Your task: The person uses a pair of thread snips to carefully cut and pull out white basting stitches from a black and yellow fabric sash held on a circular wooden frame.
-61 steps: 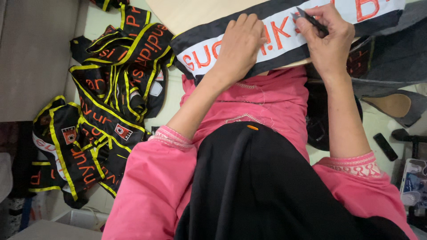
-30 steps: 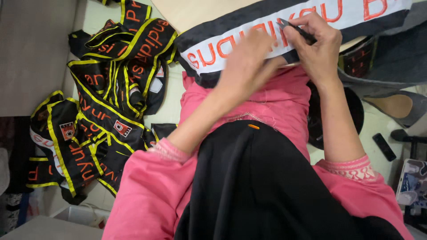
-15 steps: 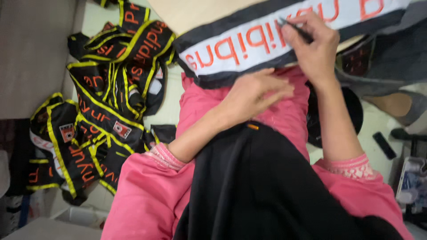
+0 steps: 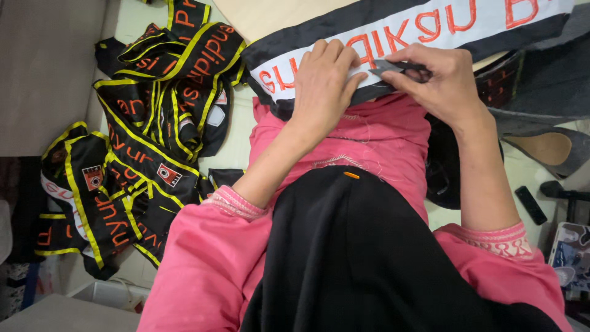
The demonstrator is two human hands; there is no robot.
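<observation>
A long sash (image 4: 430, 27), black at the edges with a white middle band and orange stitched letters, runs across the top of the view from about 10 o'clock to 2 o'clock, lying over the edge of a pale worktop (image 4: 276, 15) and down onto the person's pink lap. The left hand (image 4: 322, 83) rests flat on the white band, fingers spread and pressing the cloth, so its grip is open. Just beside it at 3 o'clock, the right hand (image 4: 439, 77) has its grip closed on a small dark cutting tool (image 4: 393, 67) (thread snips, by the look of them), whose tip touches the band close to the left fingertips. The right hand covers most of the tool.

At 9 o'clock a heap of finished sashes (image 4: 147, 135) lies on the floor, black with yellow edging and orange letters; two carry small square badges in red, black and white. A black cloth (image 4: 381, 258) covers the person's front at 6 o'clock, with a tiny orange sliver on it. At 3 o'clock sit a tan-lined dark shoe (image 4: 547, 147) and, lower, a small black remote (image 4: 530, 205). A patterned box corner (image 4: 571, 252) shows at 4 o'clock.
</observation>
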